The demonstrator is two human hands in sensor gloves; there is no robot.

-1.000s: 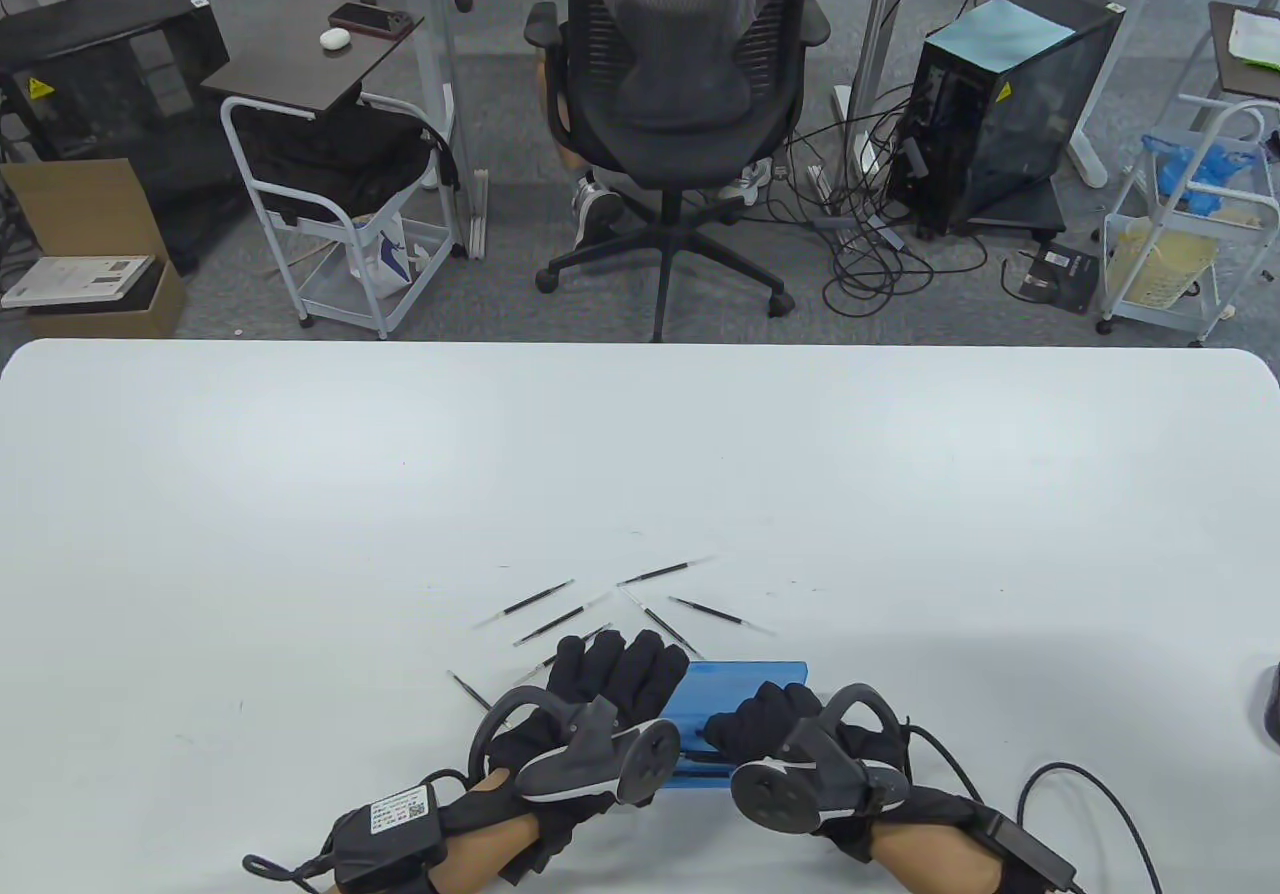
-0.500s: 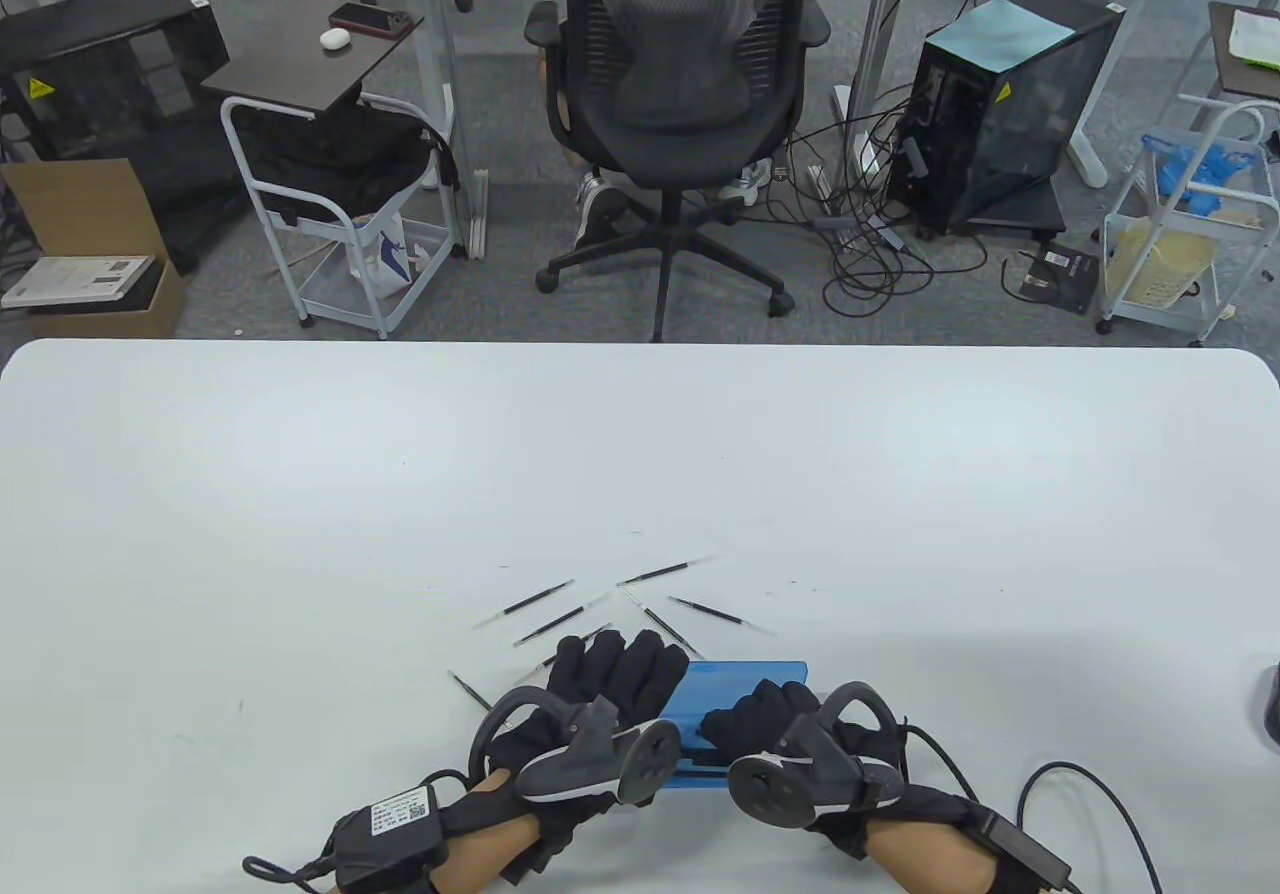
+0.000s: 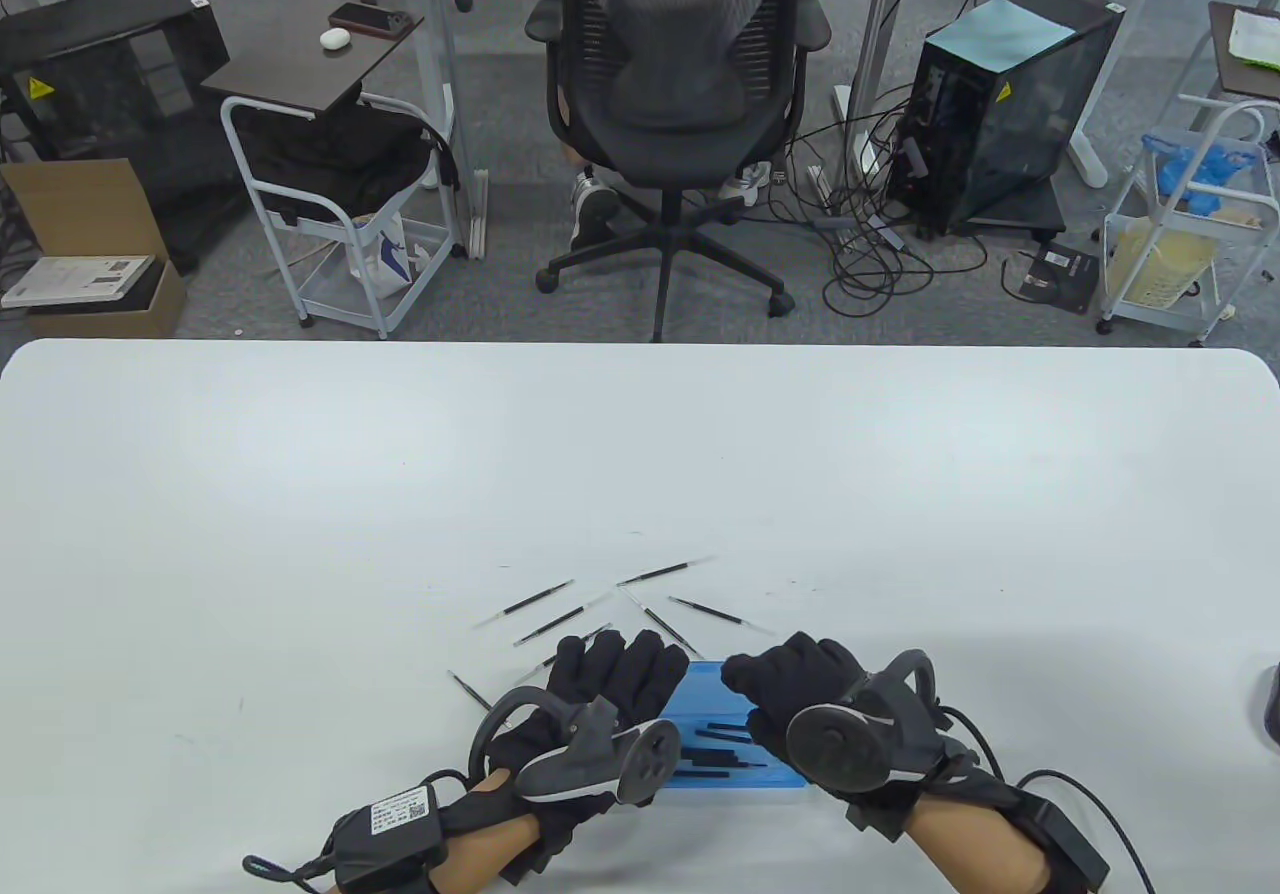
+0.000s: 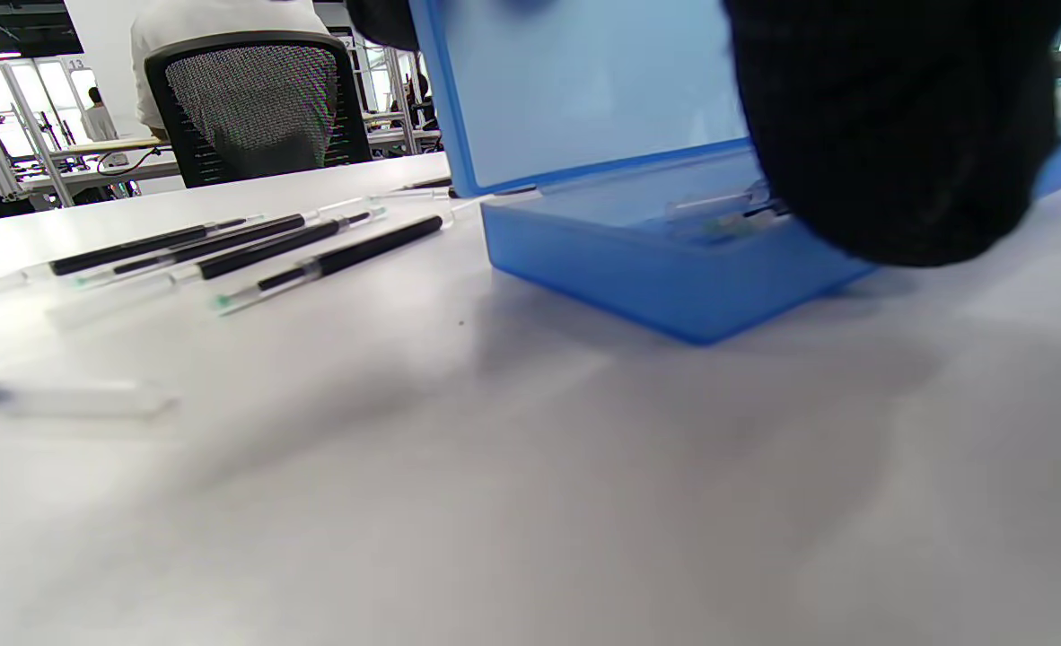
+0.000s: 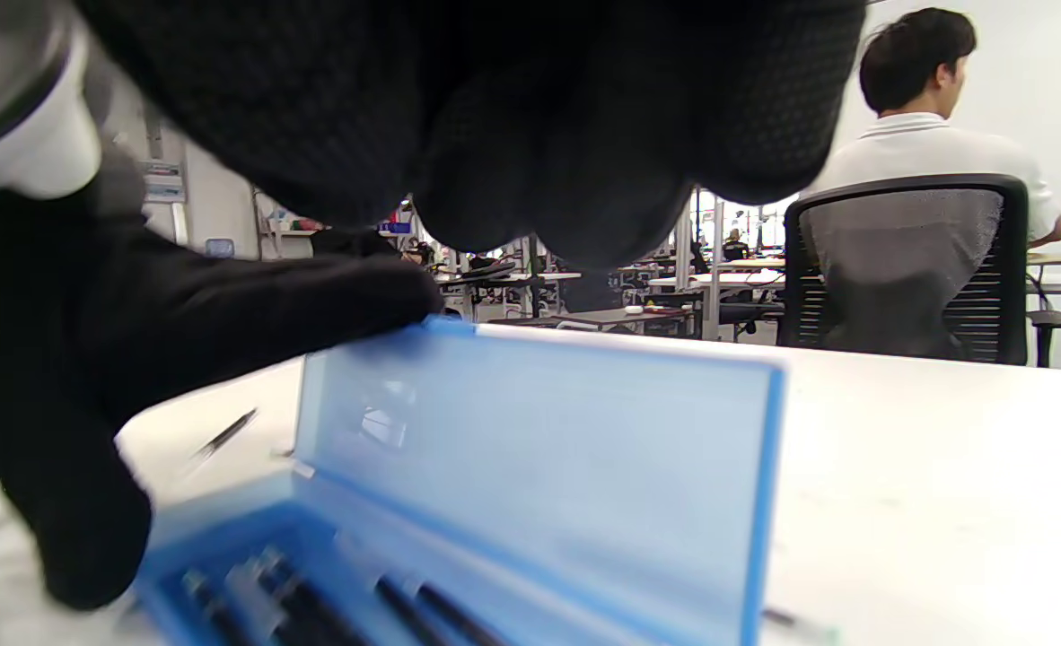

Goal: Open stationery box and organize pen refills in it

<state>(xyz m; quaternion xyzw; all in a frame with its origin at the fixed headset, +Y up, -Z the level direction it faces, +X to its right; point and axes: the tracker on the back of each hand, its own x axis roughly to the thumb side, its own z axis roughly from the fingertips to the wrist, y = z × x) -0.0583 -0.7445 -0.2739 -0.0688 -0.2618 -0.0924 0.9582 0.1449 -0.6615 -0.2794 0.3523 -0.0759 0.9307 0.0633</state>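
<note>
The blue stationery box (image 3: 740, 780) lies open near the table's front edge, with several black pen refills (image 3: 725, 746) inside it. My right hand (image 3: 790, 679) pinches the top edge of the raised lid (image 5: 539, 467), thumb (image 5: 252, 296) on one side and fingers on the other. My left hand (image 3: 610, 674) lies with straight fingers at the box's left end, part of it against the base (image 4: 638, 269). Several loose refills (image 3: 540, 599) are scattered on the table just beyond the box; they also show as loose refills (image 4: 315, 247) in the left wrist view.
One refill (image 3: 468, 691) lies apart, left of my left hand. A glove cable (image 3: 1100, 814) loops on the table at the right. A black office chair (image 3: 680, 84) stands beyond the far edge, with a person seated behind it.
My right hand has lifted and moved away from me, swinging the lid up; the box was closed and now shows refills inside. The left hand has stayed put.
</note>
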